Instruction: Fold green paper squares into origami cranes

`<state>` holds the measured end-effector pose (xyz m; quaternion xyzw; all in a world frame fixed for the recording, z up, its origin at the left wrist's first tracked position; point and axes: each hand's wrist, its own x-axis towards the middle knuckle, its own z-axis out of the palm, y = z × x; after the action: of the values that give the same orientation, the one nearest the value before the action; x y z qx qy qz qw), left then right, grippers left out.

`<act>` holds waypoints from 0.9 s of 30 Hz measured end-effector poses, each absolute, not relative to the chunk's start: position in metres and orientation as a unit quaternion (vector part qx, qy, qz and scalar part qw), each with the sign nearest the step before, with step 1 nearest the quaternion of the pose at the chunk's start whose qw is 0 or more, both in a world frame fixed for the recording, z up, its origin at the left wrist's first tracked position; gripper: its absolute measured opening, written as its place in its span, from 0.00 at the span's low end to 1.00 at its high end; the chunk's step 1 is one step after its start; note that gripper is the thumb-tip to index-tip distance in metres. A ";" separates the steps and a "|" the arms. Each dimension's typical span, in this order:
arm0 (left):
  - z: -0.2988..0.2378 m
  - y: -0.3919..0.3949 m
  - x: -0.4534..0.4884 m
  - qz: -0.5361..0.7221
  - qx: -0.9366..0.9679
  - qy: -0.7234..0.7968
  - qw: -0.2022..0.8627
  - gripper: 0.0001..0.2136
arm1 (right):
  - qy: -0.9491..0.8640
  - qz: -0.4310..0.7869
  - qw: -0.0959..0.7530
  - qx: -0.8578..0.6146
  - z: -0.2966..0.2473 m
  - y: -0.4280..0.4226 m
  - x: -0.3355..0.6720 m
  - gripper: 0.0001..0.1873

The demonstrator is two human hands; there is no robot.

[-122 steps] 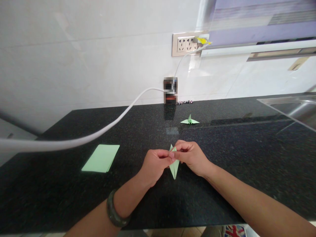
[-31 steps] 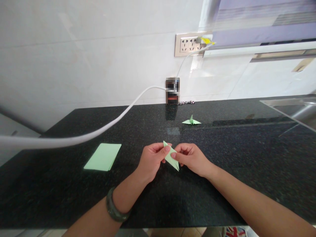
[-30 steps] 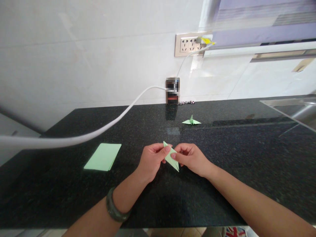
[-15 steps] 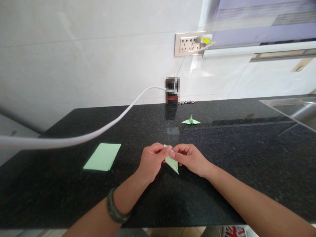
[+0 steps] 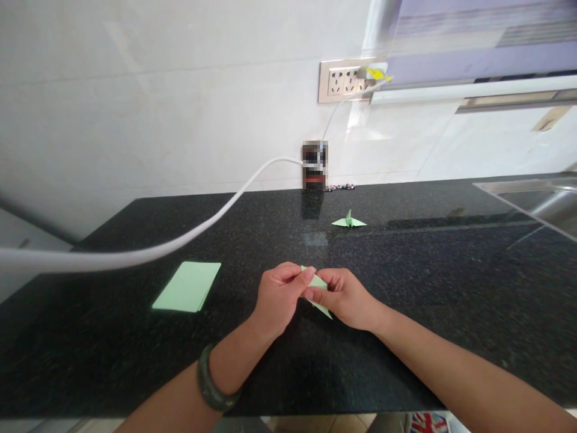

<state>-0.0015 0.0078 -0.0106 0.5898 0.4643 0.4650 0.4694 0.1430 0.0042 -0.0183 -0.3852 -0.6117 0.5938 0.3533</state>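
Note:
Between my two hands is a small folded piece of light green paper (image 5: 321,282), held just above the dark speckled countertop (image 5: 252,234). My left hand (image 5: 282,294) pinches its upper left edge, thumb on top. From the other side my right hand (image 5: 345,297) grips it, thumb lying across the face and fingers behind. A pointed end sticks out below the right thumb; the rest is partly covered by fingers. Beyond the hands stands a green origami crane (image 5: 349,221), wings spread. Left of my left hand lies a stack of green paper sheets (image 5: 187,287).
A pixelated upright object (image 5: 314,165) leans at the wall, with a white cable (image 5: 202,228) running from it to the left. Behind is a socket panel (image 5: 338,81) with a plug. A metal sink (image 5: 541,201) is set at the far right.
My right hand has slid slightly down and left along the folded paper, its thumb now lower across it. The paper's lower tip has shifted a little right. My left hand keeps its pinch.

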 end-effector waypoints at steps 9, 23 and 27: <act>-0.011 0.010 -0.003 0.499 0.552 0.459 0.485 0.10 | -0.599 0.607 0.326 -0.408 -0.014 0.005 0.142 0.13; -0.013 0.010 -0.003 0.476 0.527 0.451 0.541 0.11 | -0.622 0.527 0.397 -0.422 -0.010 0.005 0.150 0.18; -0.011 0.010 -0.004 0.462 0.540 0.456 0.536 0.13 | -0.610 0.546 0.391 -0.421 -0.012 0.006 0.150 0.20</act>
<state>-0.0040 0.0105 -0.0111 0.5402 0.4559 0.4615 0.5360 0.1503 0.0064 -0.0119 -0.4214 -0.6096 0.5457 0.3911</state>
